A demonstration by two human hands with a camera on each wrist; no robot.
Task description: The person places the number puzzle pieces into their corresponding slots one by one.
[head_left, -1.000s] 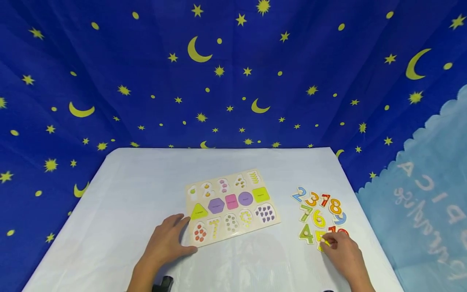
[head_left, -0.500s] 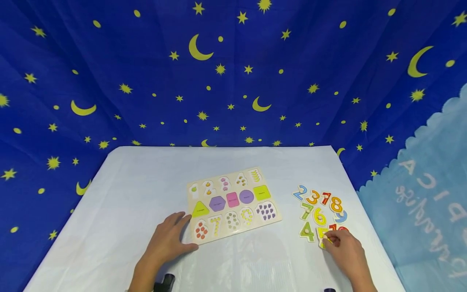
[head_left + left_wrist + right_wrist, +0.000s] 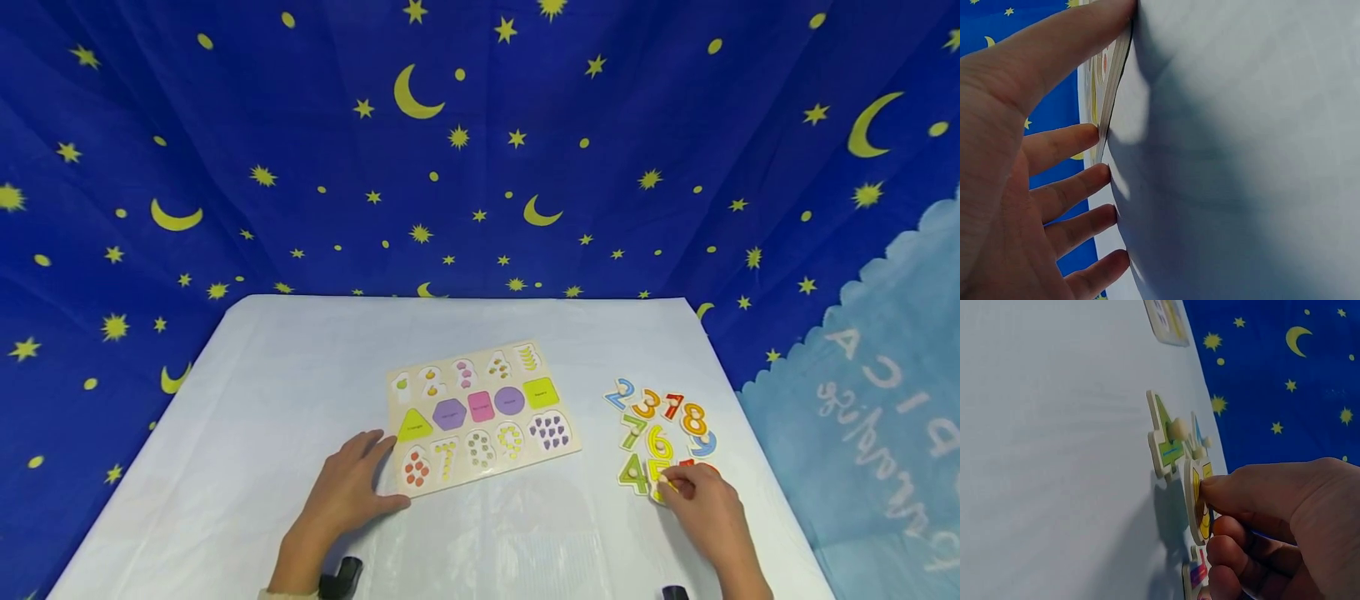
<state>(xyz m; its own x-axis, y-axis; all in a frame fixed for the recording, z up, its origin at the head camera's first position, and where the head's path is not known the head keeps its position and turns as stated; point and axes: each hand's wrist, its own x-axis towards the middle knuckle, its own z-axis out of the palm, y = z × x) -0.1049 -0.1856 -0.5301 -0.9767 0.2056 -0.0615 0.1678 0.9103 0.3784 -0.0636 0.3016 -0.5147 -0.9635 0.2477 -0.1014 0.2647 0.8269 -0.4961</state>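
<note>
Right hand pinches yellow 5 near table's right edge; left hand spread against puzzle board. Pickup, likely; next must clear green 4.

Left hand with fingers spread and thumb apart, right hand pinching, its fingers curled

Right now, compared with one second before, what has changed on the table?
The yellow 5, pinched by the right hand, has risen slightly off the table and shifted a little toward the green 4. The left hand stays at the left edge of the puzzle board; the board and the other visible numbers look unmoved.
</note>
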